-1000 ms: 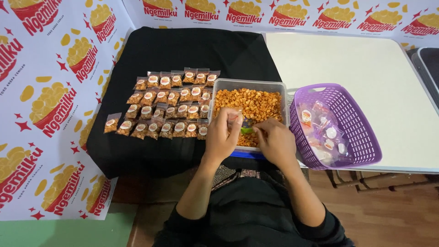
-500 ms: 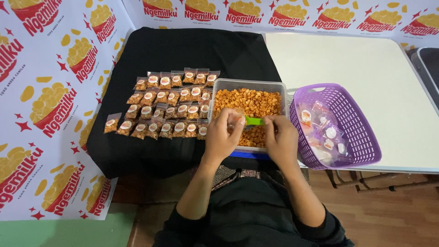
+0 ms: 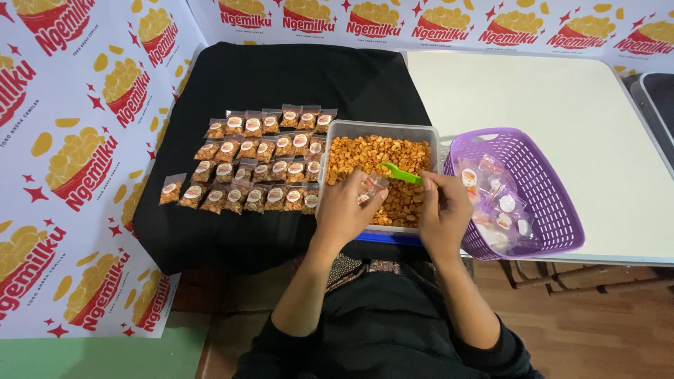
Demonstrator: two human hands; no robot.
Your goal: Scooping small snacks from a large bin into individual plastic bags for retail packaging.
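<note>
My left hand (image 3: 345, 210) holds a small clear plastic bag (image 3: 372, 187) upright over the near part of a clear plastic tub (image 3: 335, 130) full of orange snack pieces. My right hand (image 3: 444, 213) grips a green plastic spoon (image 3: 399, 173), its bowl pointing left above the snacks, a little beyond the bag's mouth. Both hands hover over the tub's near half.
Rows of filled, stickered snack bags (image 3: 254, 160) lie on a black cloth (image 3: 281, 77) left of the tub. A purple basket (image 3: 549, 184) with empty stickered bags stands on the white table (image 3: 547, 98) at the right. Printed paper walls surround the table.
The green spoon came up out of the snacks and now sits higher and farther from me. My left hand with the bag dropped slightly lower and nearer.
</note>
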